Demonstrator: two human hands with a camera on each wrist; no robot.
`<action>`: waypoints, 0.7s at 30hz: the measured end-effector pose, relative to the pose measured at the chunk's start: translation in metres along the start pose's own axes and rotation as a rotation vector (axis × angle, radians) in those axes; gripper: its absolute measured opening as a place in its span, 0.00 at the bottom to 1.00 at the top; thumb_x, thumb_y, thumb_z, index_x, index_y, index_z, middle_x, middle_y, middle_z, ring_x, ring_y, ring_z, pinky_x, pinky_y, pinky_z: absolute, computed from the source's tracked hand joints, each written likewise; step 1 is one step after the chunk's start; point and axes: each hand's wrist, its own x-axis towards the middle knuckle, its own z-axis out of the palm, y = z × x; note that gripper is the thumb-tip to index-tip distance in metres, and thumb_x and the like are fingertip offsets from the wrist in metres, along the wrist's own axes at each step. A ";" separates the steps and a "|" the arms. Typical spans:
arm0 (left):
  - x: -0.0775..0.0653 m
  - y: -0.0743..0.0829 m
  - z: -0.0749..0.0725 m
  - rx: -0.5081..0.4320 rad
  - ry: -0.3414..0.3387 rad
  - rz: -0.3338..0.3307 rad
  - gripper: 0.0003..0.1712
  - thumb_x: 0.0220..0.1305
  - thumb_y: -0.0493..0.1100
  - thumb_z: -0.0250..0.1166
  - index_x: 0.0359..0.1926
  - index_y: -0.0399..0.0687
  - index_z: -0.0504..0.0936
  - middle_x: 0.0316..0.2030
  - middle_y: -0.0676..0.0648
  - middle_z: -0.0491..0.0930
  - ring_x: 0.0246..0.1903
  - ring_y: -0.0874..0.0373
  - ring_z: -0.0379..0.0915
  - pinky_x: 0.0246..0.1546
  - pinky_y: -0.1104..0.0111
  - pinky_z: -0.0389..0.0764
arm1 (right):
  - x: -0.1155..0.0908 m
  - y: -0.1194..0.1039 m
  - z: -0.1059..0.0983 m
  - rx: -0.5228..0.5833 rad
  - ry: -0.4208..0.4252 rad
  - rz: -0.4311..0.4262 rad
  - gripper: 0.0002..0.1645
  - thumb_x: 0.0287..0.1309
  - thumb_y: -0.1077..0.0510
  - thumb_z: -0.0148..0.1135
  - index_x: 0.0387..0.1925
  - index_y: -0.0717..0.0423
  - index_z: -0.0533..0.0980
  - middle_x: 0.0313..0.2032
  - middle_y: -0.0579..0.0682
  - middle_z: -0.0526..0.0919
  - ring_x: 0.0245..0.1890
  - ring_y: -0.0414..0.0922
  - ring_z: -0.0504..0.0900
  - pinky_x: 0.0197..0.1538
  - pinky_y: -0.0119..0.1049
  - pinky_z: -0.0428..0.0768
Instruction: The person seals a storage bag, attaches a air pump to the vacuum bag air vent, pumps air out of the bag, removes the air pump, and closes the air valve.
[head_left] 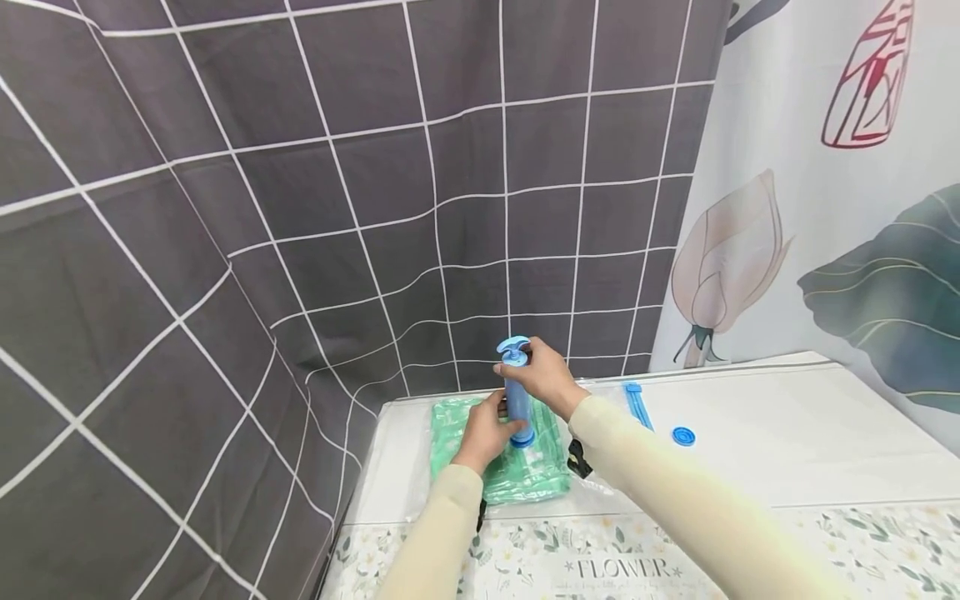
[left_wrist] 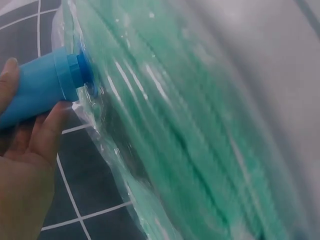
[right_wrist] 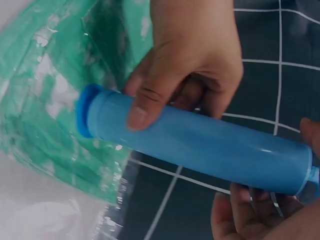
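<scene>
A blue hand pump [head_left: 519, 408] stands upright on a clear plastic bag [head_left: 525, 487] packed with folded green fabric. In the left wrist view its narrow end meets a darker blue valve [left_wrist: 86, 67] on the bag. My left hand [head_left: 482, 433] grips the lower barrel, with the thumb across it in the right wrist view. My right hand [head_left: 551, 377] holds the barrel's upper end, just under the curved handle [head_left: 513, 343]. That handle is mostly outside the right wrist view.
A round blue cap [head_left: 683, 436] lies on the white tabletop [head_left: 780, 433] to the right. Near it is a blue strip [head_left: 636, 404] at the bag's edge. Dark grid-patterned cloth [head_left: 390, 208] hangs behind and to the left. A floral mat [head_left: 622, 542] covers the front.
</scene>
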 end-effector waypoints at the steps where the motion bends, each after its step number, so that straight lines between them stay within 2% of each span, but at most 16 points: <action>1: -0.001 0.001 0.000 0.013 0.009 0.001 0.35 0.74 0.41 0.79 0.77 0.39 0.79 0.64 0.36 0.90 0.64 0.40 0.90 0.64 0.49 0.93 | 0.000 -0.002 -0.001 -0.025 0.014 -0.009 0.46 0.74 0.41 0.74 0.78 0.65 0.70 0.70 0.68 0.84 0.69 0.64 0.86 0.73 0.61 0.86; 4: -0.001 0.002 0.002 0.045 0.040 0.000 0.33 0.72 0.43 0.81 0.73 0.39 0.82 0.59 0.37 0.92 0.60 0.42 0.91 0.60 0.50 0.94 | 0.000 -0.007 -0.004 -0.063 0.041 -0.013 0.44 0.73 0.41 0.75 0.76 0.63 0.72 0.67 0.66 0.86 0.66 0.62 0.87 0.70 0.60 0.87; 8: 0.002 -0.002 0.006 0.043 0.084 -0.005 0.33 0.68 0.44 0.84 0.68 0.37 0.85 0.56 0.36 0.92 0.57 0.41 0.93 0.55 0.52 0.96 | -0.002 -0.009 -0.005 -0.079 0.045 0.016 0.44 0.72 0.40 0.77 0.74 0.63 0.74 0.68 0.66 0.86 0.66 0.62 0.87 0.69 0.60 0.88; 15: 0.024 -0.044 0.031 0.103 0.196 0.093 0.35 0.66 0.53 0.87 0.63 0.38 0.85 0.49 0.39 0.93 0.45 0.49 0.95 0.42 0.63 0.96 | -0.004 -0.011 -0.007 -0.104 0.057 0.006 0.40 0.71 0.46 0.79 0.72 0.65 0.77 0.66 0.66 0.87 0.64 0.61 0.88 0.67 0.58 0.89; 18: 0.020 -0.035 0.028 0.075 0.189 0.075 0.35 0.64 0.51 0.88 0.63 0.38 0.84 0.49 0.39 0.92 0.45 0.47 0.95 0.43 0.60 0.96 | -0.004 -0.013 -0.010 -0.109 0.043 -0.012 0.40 0.70 0.48 0.79 0.73 0.66 0.78 0.65 0.66 0.88 0.63 0.61 0.89 0.67 0.58 0.90; 20: 0.010 -0.019 0.017 0.019 0.151 0.040 0.37 0.63 0.48 0.88 0.67 0.37 0.82 0.53 0.37 0.91 0.49 0.44 0.94 0.47 0.57 0.97 | 0.000 -0.012 -0.011 -0.104 0.023 -0.018 0.40 0.69 0.50 0.79 0.74 0.67 0.78 0.66 0.66 0.89 0.63 0.61 0.90 0.67 0.58 0.91; 21: 0.008 -0.015 0.014 0.000 0.133 0.032 0.39 0.64 0.48 0.87 0.69 0.38 0.81 0.56 0.36 0.90 0.53 0.42 0.93 0.50 0.55 0.97 | 0.005 -0.009 -0.011 -0.103 0.013 -0.023 0.41 0.68 0.50 0.79 0.74 0.67 0.78 0.66 0.66 0.89 0.63 0.61 0.91 0.65 0.57 0.92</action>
